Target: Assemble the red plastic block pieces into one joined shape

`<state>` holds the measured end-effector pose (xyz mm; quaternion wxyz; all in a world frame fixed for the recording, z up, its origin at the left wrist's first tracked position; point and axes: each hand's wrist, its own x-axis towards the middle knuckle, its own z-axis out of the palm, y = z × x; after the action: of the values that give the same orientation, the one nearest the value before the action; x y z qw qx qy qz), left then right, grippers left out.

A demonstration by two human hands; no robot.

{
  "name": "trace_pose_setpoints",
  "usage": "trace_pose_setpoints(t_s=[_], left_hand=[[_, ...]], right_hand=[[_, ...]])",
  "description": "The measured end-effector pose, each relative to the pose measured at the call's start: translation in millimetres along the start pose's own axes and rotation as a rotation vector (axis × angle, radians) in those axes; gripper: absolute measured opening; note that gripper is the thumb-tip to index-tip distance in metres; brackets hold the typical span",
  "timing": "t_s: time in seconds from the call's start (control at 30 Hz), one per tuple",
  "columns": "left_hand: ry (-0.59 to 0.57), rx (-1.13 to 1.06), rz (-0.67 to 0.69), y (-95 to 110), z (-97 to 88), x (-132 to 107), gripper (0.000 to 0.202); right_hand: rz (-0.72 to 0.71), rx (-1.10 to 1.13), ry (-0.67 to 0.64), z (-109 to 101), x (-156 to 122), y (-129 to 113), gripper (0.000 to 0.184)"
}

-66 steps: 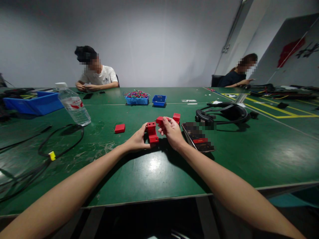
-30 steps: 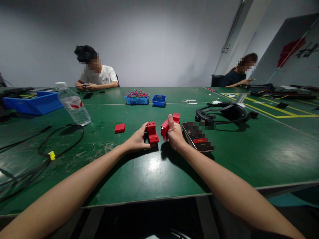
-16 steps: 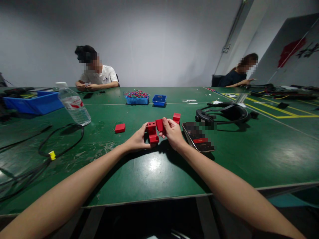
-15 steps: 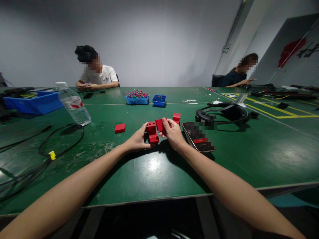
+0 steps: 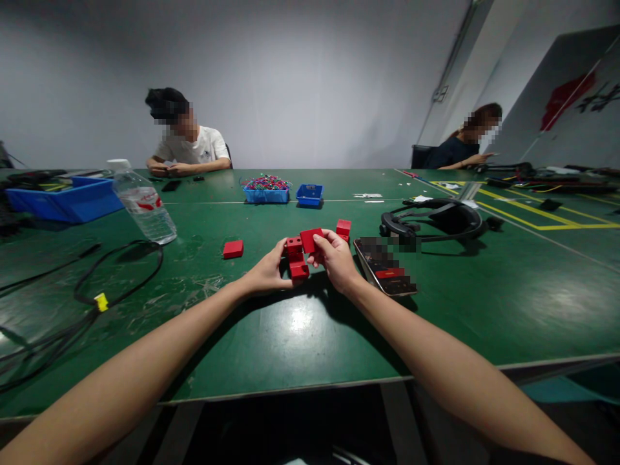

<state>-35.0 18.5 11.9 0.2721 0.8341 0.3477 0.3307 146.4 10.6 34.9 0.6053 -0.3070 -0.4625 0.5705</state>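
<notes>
My left hand [image 5: 269,268] grips a red stepped block [image 5: 296,259] with round holes in its upper face. In my right hand [image 5: 336,256], between thumb and fingers, is a flat red piece [image 5: 310,241], held beside the upper right of the stepped block; whether the two touch I cannot tell. A red square block [image 5: 233,249] lies on the green table to the left. Just behind my right hand sits another red block [image 5: 343,228], partly hidden by the fingers.
A phone [image 5: 386,267] and a black headset [image 5: 433,219] lie to the right. Left are a water bottle [image 5: 145,205], a looped black cable [image 5: 92,316] and a large blue bin [image 5: 72,200]. Two small blue trays [image 5: 267,196] stand farther back. Two people sit across the table.
The flat red piece has turned in my right fingers, so its broad face now shows more, and my thumb sits lower on it. My left hand and the stepped block stay nearly still.
</notes>
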Motion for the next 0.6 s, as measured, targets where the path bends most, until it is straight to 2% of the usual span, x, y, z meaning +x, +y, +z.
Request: trace_pose_setpoints(t_s=[0.13,0.37,0.6], left_hand=[[0.007,0.008,-0.009,-0.9,-0.1,-0.2,0.093],[-0.003,0.001,-0.018,-0.7,0.3,0.0,0.096],[0.008,0.029,-0.013,1.1,-0.3,-0.2,0.093]], right_hand=[[0.040,0.035,0.012,0.2,0.3,-2.1,0.030],[0.121,0.080,0.127,-0.8,2.8,-4.4,0.023],[0.113,0.092,0.080,-1.9,2.3,-3.8,0.020]])
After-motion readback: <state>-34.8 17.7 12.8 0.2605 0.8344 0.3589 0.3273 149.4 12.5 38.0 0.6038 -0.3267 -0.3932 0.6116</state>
